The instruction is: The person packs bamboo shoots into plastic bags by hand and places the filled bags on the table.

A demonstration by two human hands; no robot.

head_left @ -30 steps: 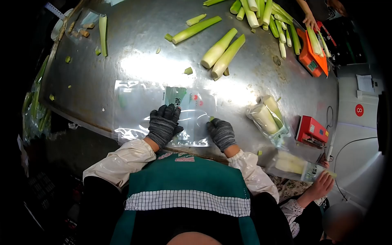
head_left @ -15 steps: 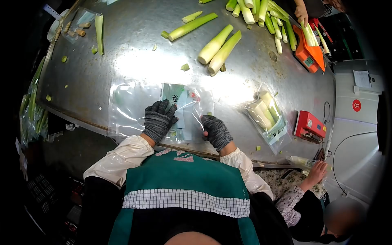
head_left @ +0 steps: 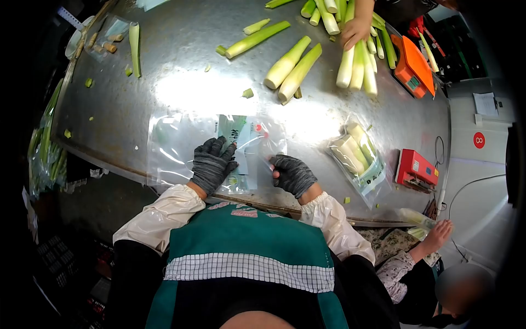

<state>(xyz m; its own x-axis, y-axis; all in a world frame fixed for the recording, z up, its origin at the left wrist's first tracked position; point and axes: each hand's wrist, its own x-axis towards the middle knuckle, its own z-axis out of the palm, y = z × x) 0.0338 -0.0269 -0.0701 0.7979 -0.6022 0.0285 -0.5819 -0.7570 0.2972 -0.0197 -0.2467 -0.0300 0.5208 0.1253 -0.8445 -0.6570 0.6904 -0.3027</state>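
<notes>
A clear plastic bag [head_left: 171, 143] with a printed green and blue panel lies flat on the metal table in front of me. My left hand [head_left: 211, 164], in a grey fingerless glove, rests on the bag with its fingers spread. At the bag's right edge, my right hand [head_left: 293, 174], gloved the same way, has its thumb and fingers pinched together on the plastic. To the right of it lies a filled bag [head_left: 359, 156] holding pale, cut stalks. Beyond my hands are two thick green-white stalks [head_left: 298, 74] that look like water bamboo shoots.
A co-worker's hand [head_left: 357, 33] holds several stalks at the far side, beside an orange scale [head_left: 412, 68]. The red sealing device [head_left: 417, 169] stands at the right. Another person's hand [head_left: 438, 234] is by a filled bag [head_left: 415, 216] at the table's right corner.
The co-worker's hand at the far side has moved left from the scale with stalks in it, leaving the scale bare. My right hand has shifted slightly right; my left hand stays on the bag.
</notes>
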